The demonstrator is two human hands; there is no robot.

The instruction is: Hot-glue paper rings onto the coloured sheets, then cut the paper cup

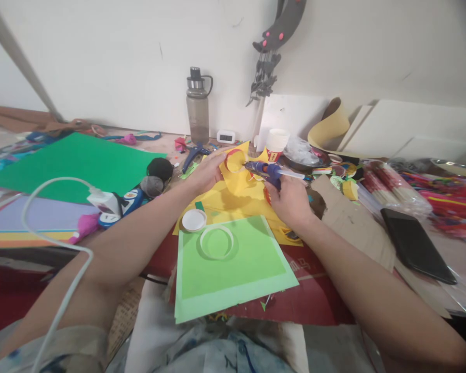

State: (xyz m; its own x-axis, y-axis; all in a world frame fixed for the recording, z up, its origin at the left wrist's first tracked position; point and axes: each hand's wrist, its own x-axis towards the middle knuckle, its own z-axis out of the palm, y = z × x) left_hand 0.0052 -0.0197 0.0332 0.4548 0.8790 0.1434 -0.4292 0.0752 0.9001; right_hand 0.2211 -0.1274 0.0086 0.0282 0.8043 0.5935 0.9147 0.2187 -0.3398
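Gripping a blue hot-glue gun with a white glue stick out its back, the right hand has its fingers curled around the handle, pretty much closed. The gun's over the middle of the messy table, nozzle aimed left at the round part of a yellow cut-paper piece, long axis running mostly sideways with the stick end dipping slightly to the right. Left hand is partly closed, fingers on that yellow piece's left edge; can't really tell how the thumb sits. Nearer the body there's a light green paper sheet with a pale thin ring on it, and a white round disc by its top left corner. Writing-wise, the red cardboard has partial white characters, too blurry to read. The white-and-red paper cup behind the gun has tiny illegible print, and the small white digital clock's digits are a blur too, tbh.
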